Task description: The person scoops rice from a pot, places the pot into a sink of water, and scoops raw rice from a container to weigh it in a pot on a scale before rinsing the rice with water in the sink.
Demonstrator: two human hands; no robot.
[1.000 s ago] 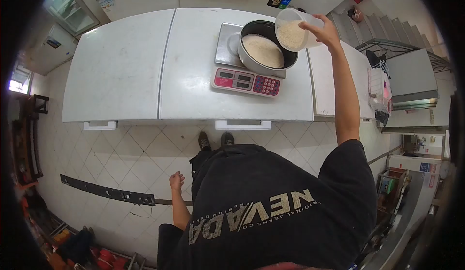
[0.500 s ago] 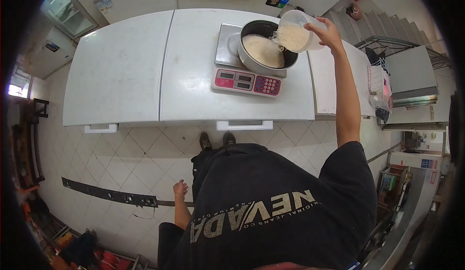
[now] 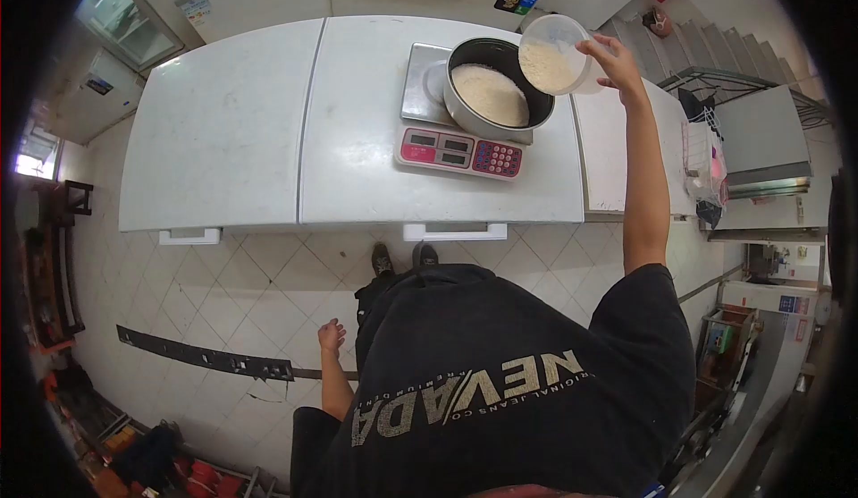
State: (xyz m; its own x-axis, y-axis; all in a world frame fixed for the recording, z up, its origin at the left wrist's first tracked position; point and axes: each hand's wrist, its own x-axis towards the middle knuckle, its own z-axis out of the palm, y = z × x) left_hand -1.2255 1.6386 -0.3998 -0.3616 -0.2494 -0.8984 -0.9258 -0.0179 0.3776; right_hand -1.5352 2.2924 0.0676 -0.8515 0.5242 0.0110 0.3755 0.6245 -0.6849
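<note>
My right hand grips a clear round plastic tub by its rim, with fingers over the edge. Some rice lies inside the tilted tub, which is at the right rim of a dark-lined metal pot. Whether tub and pot touch, I cannot tell. A mound of rice covers the pot's bottom. Beneath the pot is a digital scale with a pink and white panel. Away from the counter, my left hand hangs over the floor, fingers loosely bent and holding nothing.
The scale stands on a white chest-freezer top with handles along its front. A lower white surface adjoins it on the right, with a wire basket beyond. Stairs rise at the back right. A dark strip crosses the tiled floor.
Rice was falling from the tub into the pot; now no falling stream shows. The tub has tipped back and shifted slightly up and right. My left hand has risen slightly.
</note>
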